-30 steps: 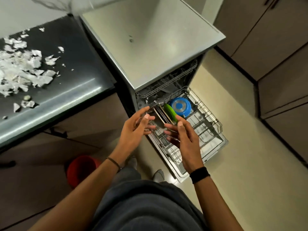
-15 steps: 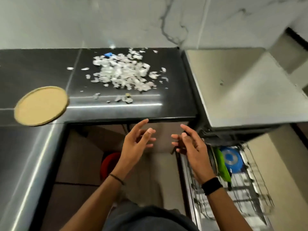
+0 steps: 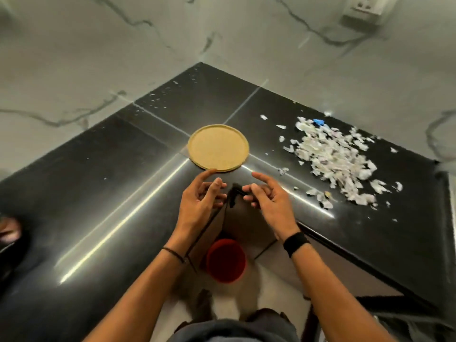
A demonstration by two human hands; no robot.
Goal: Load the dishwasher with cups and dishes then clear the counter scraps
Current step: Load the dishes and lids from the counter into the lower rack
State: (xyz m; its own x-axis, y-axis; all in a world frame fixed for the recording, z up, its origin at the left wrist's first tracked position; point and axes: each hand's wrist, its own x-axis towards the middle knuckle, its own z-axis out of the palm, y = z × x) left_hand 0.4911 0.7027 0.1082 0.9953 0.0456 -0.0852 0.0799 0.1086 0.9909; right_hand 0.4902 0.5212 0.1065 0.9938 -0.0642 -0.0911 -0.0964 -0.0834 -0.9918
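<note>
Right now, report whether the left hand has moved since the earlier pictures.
Yes: the left hand has travelled leftward along the black counter to the round tan plate, forefinger at its near rim.

Dim warm light, bright glare streaks on black counter (image 3: 103, 193), blurred edges, wide-angle bending

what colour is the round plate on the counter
The plate is a tan, sandy yellow, plain with no pattern, shown clearly in the head view.

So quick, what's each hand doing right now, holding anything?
Left hand: open, fingers relaxed, holding nothing.
Right hand: open, fingers loosely curled, holding nothing.
</note>
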